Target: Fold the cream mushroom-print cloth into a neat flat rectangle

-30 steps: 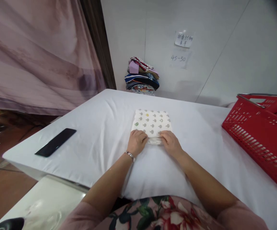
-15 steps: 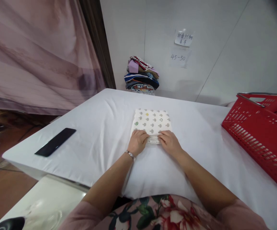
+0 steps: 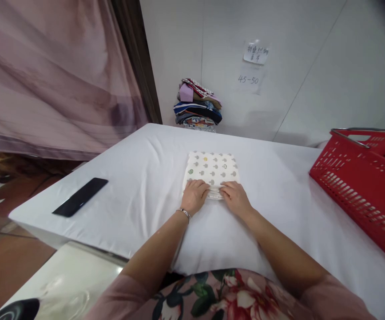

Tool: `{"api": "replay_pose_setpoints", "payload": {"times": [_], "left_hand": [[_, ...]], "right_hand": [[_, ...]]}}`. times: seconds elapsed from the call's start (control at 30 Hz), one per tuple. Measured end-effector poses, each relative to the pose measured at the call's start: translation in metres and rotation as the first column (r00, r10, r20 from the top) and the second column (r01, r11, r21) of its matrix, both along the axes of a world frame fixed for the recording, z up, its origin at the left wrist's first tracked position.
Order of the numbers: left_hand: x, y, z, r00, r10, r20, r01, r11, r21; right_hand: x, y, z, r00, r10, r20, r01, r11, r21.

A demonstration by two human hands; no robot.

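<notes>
- Folded cloth [image 3: 212, 168] is laid on white tablecloth [image 3: 272, 178], near edge pinched by left hand [image 3: 195, 195] and right hand [image 3: 235, 198].
- Flanked, well apart, by black slab [image 3: 81, 197] and red basket [image 3: 359, 180].
- Open surface is left before far edge [image 3: 235, 138].

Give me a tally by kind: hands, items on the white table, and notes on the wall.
Hands: 2 (left hand, right hand)
Folded patterned cloth: 1
Flat black item: 1
Red basket: 1
Wall notes: 2
Total: 7
</notes>
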State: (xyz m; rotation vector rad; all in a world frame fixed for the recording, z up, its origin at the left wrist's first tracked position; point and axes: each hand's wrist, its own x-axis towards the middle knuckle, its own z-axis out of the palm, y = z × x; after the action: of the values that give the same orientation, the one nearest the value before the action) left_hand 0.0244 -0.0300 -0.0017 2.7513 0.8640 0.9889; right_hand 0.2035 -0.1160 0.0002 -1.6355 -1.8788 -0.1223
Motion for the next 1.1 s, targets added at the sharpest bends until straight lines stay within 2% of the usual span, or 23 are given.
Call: {"api": "replay_pose_setpoints", "payload": {"times": [0.37,0.7,1.1], "left_hand": [[0.0011,0.0013,0.0005,0.998,-0.01,-0.054,0.016,0.995,0.101],[0.0038,-0.0032,0.0056,0.999,-0.045,0.023,0.044,0.999,0.024],[0.003,-0.0018,0.0054,0.999,-0.05,-0.008,0.05,0.998,0.049]], "right_hand": [[-0.0015,-0.0022,-0.0006,1.0,0.009,0.002,-0.009,0.999,0.045],[-0.0035,-0.0019,-0.002,0.999,-0.007,0.045,0.004,0.998,0.066],[-0.0047,-0.0046,0.0022,0.999,0.003,0.041,-0.009,0.99,0.142]]}}
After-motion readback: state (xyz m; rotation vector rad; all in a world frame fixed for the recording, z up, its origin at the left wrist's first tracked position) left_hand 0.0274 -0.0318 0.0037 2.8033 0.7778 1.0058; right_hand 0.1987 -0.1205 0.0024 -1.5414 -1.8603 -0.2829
